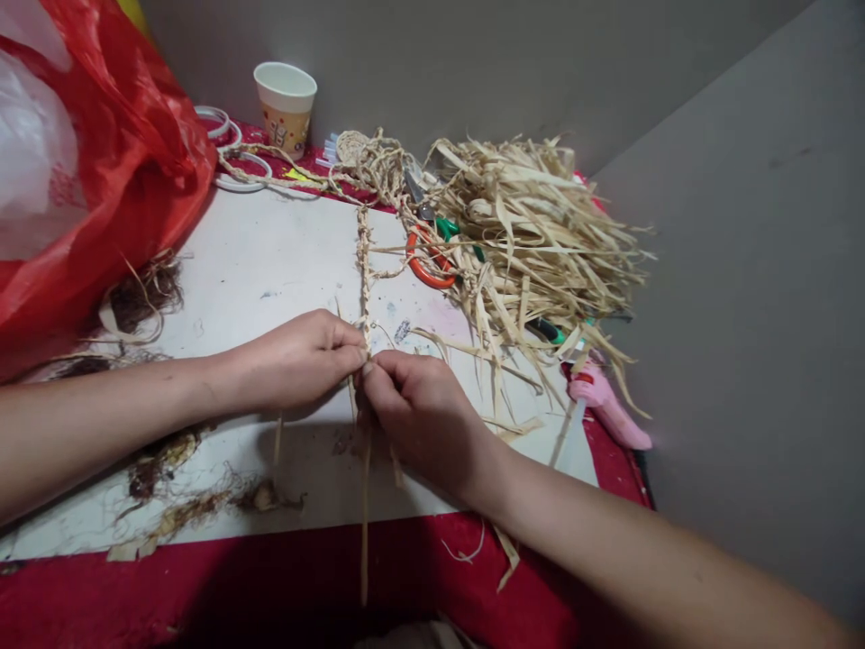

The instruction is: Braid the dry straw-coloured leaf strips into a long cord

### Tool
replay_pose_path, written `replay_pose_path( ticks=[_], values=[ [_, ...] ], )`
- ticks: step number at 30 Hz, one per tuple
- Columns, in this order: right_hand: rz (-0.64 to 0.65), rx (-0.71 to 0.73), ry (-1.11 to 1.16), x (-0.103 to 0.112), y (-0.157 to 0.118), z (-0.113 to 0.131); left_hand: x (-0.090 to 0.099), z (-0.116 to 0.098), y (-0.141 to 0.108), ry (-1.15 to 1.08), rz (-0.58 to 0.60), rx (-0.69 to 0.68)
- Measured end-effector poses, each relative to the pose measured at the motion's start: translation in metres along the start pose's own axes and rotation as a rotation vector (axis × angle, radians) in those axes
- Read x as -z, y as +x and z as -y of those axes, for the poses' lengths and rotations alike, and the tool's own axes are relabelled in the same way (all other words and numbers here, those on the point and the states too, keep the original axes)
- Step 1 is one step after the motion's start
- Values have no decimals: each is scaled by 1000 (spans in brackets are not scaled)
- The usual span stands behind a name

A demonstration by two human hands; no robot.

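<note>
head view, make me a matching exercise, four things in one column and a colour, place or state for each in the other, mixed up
Things:
1. paper cup
2. braid
3. plastic bag
4. pile of dry strips

Matches:
A. red, at the picture's left edge
B. mostly right of the picture's middle
C. upright, white inside
D. pinched at its near end by left hand and right hand

Right pairs: 1-C, 2-D, 3-A, 4-B
</note>
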State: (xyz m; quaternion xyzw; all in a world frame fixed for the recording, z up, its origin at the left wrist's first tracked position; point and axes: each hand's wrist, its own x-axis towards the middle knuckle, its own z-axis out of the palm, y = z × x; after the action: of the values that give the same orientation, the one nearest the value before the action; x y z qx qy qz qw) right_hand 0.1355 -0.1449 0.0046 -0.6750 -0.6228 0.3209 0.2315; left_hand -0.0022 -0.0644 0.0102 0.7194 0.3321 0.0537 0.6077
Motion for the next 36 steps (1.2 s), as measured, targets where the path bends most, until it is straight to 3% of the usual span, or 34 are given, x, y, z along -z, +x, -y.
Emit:
replay_pose_path(
  ticks=[5, 9, 13, 16, 19, 23, 25, 27, 30, 33, 36],
  values=[
    [-28, 227, -379, 1, -5, -3, 1, -1, 1, 2, -41, 24],
    [-124, 374, -621, -4, -9, -6, 1, -1, 0, -14, -16, -9],
    [-161, 374, -724, -11, -13, -3, 1, 2, -1, -18, -8, -15],
    [-87, 332, -708, -9, -17, 3, 1, 3, -1, -24, -3, 2],
    [28, 248, -492, 5, -18, 9, 2, 2, -1, -43, -6, 20],
    [-24, 21, 53, 33, -9, 8, 4, -2, -3, -93, 7, 66],
    [91, -144, 342, 40, -1, 3, 5, -3, -4, -137, 13, 78],
    [308, -258, 587, 39, 7, -2, 7, -3, -5, -167, 22, 85],
    [542, -268, 832, 31, 15, -9, 10, -2, -5, -163, 62, 88],
    [609, -235, 925, 27, 18, -14, 13, -1, -5, -133, 63, 63],
    [653, -200, 878, 28, 21, -17, 14, 0, -4, -78, 83, 24]
  ],
)
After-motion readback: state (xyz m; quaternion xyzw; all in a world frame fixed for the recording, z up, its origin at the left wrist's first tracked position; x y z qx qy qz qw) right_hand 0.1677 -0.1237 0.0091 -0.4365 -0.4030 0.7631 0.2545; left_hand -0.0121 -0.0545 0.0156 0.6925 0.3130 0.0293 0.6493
